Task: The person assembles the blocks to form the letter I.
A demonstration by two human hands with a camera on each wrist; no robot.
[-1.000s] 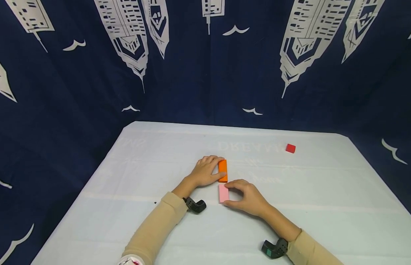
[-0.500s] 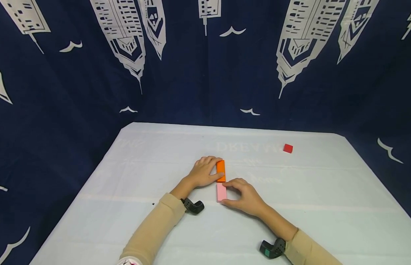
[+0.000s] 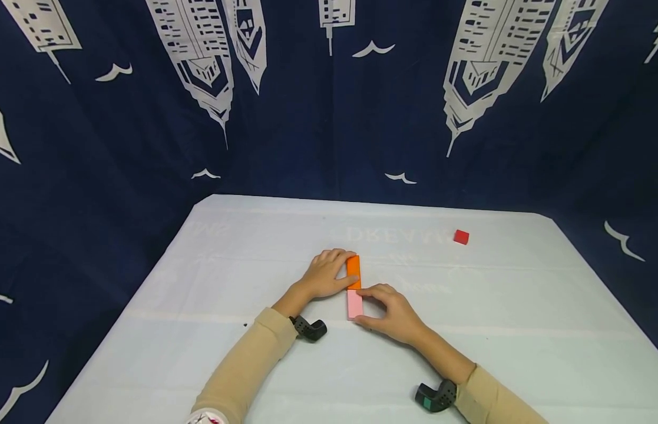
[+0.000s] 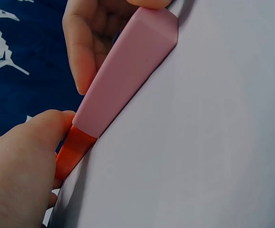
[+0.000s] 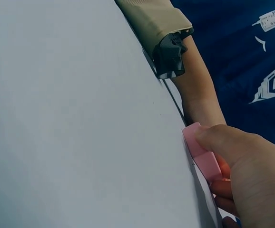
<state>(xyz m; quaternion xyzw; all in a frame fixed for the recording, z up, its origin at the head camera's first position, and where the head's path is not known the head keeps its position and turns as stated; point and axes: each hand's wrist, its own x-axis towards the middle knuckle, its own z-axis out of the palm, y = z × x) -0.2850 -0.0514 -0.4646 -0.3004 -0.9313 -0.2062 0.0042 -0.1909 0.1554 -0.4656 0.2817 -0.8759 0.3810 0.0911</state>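
Oblong pink block (image 3: pixel 354 307), smooth and matt, flat on white tabletop (image 3: pixel 350 377), pinched near its ends between right hand's (image 3: pixel 394 315) thumb and finger. Its short face abuts slim orange block (image 3: pixel 353 267), gripped by left hand (image 3: pixel 323 277). Squarish red block (image 3: pixel 461 237) well apart.

Smooth, oblong orange block (image 3: pixel 353 267) and pink block (image 3: pixel 354 307), lying on the white surface (image 3: pixel 228 265) about midway between its left and right edges. They touch end to end in one straight line, the orange block toward the far edge, the pink block on the nearer side.
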